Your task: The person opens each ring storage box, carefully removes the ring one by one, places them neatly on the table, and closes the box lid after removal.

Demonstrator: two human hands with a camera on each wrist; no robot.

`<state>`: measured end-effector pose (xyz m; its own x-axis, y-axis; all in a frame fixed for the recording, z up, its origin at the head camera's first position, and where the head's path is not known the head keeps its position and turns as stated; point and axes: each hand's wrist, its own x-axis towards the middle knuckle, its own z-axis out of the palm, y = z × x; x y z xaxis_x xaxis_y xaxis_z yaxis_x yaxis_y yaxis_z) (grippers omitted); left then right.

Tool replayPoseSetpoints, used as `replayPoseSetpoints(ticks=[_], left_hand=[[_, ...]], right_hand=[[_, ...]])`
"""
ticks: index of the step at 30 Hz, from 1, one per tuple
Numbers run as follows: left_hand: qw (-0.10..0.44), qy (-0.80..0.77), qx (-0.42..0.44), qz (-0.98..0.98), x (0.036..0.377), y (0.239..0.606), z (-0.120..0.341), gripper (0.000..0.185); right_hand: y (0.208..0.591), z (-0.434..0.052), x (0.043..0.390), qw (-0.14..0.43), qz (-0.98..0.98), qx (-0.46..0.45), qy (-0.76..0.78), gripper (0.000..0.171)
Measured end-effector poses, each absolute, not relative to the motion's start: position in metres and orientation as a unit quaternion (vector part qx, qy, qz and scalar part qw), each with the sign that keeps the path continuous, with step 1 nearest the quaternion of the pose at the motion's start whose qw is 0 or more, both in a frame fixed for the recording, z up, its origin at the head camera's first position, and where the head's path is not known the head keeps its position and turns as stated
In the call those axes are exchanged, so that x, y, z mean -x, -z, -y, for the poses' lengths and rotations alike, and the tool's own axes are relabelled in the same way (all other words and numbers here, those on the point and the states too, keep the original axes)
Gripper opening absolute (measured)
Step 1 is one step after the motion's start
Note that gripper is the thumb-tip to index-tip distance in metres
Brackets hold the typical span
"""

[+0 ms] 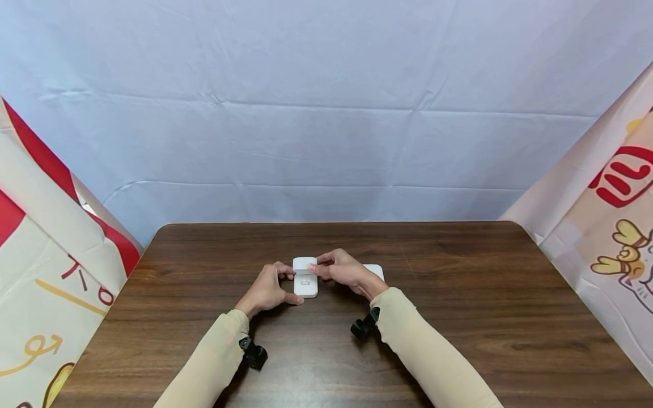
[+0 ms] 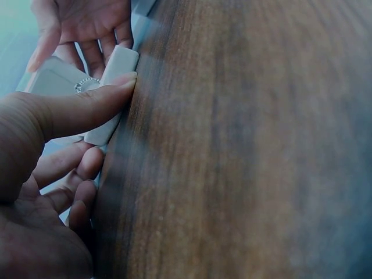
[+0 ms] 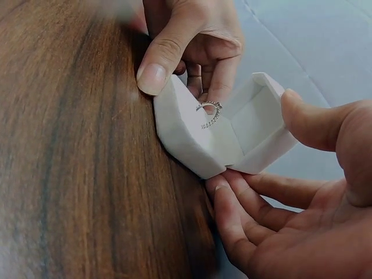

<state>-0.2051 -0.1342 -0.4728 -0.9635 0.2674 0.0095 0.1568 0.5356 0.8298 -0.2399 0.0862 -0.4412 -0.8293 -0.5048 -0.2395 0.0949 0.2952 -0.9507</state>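
Observation:
A small white ring box stands on the table with its lid [image 1: 304, 263] raised and its base [image 1: 305, 291] flat on the wood. A ring [image 3: 213, 114] set with small clear stones stands upright in the base's insert. My left hand [image 1: 267, 288] grips the base from the left, its thumb [image 2: 93, 109] on the front edge and the fingers curled round the side. From the right, my right hand [image 1: 348, 271] pinches the lid, thumb [image 3: 311, 123] on its upper edge and fingers behind and below the hinge side.
A flat white piece [image 1: 376, 270] lies on the brown wooden table [image 1: 459, 317], partly hidden behind the right wrist. Pale cloth [image 1: 326, 141] hangs beyond the table's back edge. Printed cloths hang at the left and right. Each wrist wears a black camera.

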Motion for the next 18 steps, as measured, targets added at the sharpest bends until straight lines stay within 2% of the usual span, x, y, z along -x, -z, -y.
replayPoseSetpoints(ticks=[18], left_hand=[[0.059, -0.467, -0.115, -0.875, 0.2045, 0.4726, 0.1335, 0.047]], right_hand=[[0.4378, -0.0824, 0.237, 0.264, -0.754, 0.101, 0.593, 0.05]])
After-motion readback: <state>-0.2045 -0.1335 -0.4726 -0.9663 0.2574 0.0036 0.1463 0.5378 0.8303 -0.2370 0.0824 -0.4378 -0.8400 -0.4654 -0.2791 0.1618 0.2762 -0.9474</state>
